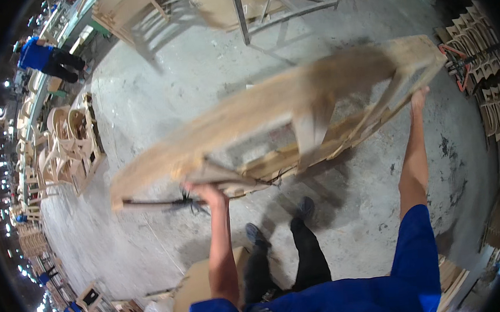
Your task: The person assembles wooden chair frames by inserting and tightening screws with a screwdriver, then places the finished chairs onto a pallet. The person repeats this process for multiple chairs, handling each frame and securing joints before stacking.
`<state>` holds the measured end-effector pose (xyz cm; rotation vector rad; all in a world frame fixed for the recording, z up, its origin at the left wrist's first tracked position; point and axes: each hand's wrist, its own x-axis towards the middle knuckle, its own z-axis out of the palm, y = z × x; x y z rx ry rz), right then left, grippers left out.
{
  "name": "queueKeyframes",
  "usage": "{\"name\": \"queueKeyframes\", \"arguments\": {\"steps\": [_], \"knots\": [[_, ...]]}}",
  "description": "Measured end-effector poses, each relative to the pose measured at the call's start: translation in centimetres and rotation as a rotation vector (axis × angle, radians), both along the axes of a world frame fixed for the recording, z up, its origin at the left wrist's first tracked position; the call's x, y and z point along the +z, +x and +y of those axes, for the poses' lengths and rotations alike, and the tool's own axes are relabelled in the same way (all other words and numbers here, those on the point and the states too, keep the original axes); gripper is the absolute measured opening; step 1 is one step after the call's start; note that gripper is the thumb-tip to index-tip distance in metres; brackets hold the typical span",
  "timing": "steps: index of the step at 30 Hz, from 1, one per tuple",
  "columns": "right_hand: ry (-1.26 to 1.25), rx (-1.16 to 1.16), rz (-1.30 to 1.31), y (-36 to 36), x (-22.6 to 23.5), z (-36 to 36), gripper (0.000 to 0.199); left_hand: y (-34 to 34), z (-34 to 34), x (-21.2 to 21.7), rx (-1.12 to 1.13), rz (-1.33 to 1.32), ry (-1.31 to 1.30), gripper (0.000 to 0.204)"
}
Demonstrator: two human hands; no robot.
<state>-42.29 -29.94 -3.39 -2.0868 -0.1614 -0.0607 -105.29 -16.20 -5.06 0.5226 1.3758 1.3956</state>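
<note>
Overhead, a long pale wooden frame of slats and crosspieces (270,120) is held up off the ground, blurred, slanting from eight o'clock up to two o'clock across the middle of the view. The left hand (206,192) grips its lower edge near the frame's low end, fingers curled around the wood. The right hand (419,99) reaches the high end at about two o'clock; it touches the underside, but whether its fingers are wrapped or flat I cannot tell. Both arms rise from short blue sleeves (412,243) at six o'clock, above dark trousers and shoes. Beneath everything lies a grey, stained concrete floor (159,98). Unfinished wooden chair frames (69,145) are stacked at nine o'clock. A metal table frame (277,9) stands at twelve o'clock. A person in blue (43,57) bends at ten o'clock.
</note>
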Motion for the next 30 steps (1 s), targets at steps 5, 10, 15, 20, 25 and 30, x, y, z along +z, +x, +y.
{"name": "queueKeyframes", "arguments": {"steps": [5,10,15,20,25,30], "knots": [[-0.042,0.278,-0.366,-9.3,-6.5,5.5,0.053,11.8,7.8,1.5,-0.152,0.351,-0.059,0.071],[0.140,0.711,0.017,-37.8,-13.4,11.5,0.020,9.9,16.8,-2.2,-0.321,0.353,-0.032,0.077],[0.036,0.826,0.462,-57.0,-17.1,21.4,0.041,6.5,26.4,-7.5,-0.526,0.329,-0.018,0.066],[-0.237,0.873,0.658,-65.8,-26.5,30.9,0.062,8.3,32.2,-9.3,-0.640,0.402,0.001,0.072],[-0.732,0.828,0.695,-70.0,-32.0,34.6,0.067,5.6,40.1,-14.5,-0.948,0.318,-0.328,0.080],[-0.756,0.348,0.700,-74.1,-27.0,39.0,0.077,-0.2,48.3,-21.8,-0.807,0.111,-0.355,0.078]]}}
